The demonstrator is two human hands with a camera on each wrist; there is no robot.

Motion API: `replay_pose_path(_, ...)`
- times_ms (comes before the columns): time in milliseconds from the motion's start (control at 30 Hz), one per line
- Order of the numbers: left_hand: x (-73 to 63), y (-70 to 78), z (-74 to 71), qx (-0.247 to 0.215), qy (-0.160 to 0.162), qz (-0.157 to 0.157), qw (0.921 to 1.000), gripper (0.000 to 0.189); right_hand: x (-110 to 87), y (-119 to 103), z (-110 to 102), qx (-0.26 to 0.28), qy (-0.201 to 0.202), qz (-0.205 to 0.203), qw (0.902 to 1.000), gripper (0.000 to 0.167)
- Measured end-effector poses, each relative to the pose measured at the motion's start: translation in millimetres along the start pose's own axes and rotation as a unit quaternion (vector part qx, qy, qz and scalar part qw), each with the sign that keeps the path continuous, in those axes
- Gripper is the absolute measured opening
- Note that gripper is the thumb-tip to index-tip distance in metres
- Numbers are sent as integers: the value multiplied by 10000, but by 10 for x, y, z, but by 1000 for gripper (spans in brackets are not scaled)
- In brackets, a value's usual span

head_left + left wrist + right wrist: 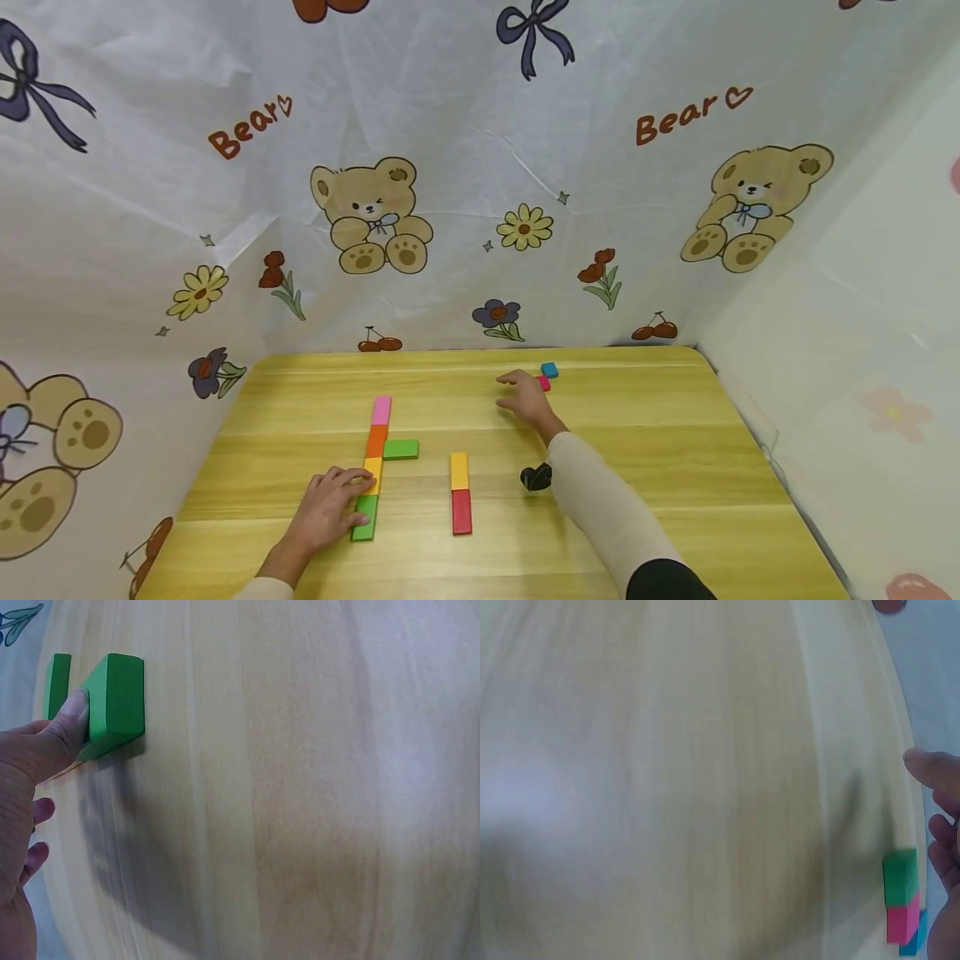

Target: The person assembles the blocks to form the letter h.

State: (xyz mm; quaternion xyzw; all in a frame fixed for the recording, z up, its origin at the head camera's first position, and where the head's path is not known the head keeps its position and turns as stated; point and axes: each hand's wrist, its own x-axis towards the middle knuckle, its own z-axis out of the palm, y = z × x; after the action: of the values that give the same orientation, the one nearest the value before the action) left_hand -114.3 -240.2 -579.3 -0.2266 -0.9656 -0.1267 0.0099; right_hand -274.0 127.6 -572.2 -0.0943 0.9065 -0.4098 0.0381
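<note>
My left hand (324, 510) rests at the lower end of a column of flat blocks. Its thumb touches the green block (364, 527), also large in the left wrist view (124, 694), while its fingertips reach the yellow block (372, 483). Above these come an orange block (377, 442) and a pink block (382, 409). A second green block (401, 450) lies crosswise to their right. Farther back, my right hand (527, 402) hovers with fingers apart, holding nothing. Beside it, in the right wrist view, sit a green block (901, 877), a pink-red block (902, 922) and a blue block (913, 937).
A yellow block (460, 472) and a red block (462, 512) lie end to end mid-table. A small black object (536, 477) shows beside the right sleeve. Bear-printed cloth (450, 150) rises behind the wooden table (637, 400).
</note>
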Motion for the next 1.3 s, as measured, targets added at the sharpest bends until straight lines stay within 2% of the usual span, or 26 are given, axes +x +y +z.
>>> replay_pose_path(167, 9, 15, 1, -36, -42, -48, 10000, 58, 55, 189, -182, -152, -99, 105, 9998, 43)
replay_pose_path(467, -6, 12, -16, -2, -96, -133, 9999, 58, 132, 413, -350, -894, -390, -152, 9951, 46)
replay_pose_path(800, -6, 9, 14, 3, 85, -67, 9999, 59, 167, 468, -399, -1681, -693, -211, 9831, 40)
replay_pose_path(967, 9, 18, 38, 45, 101, 31, 9999, 59, 164, 495, -421, -1881, -602, -177, 9801, 36)
replay_pose_path(1300, 1, -2, 12, 12, -74, -99, 9999, 59, 209, 470, -377, -2028, -455, -268, 9778, 31)
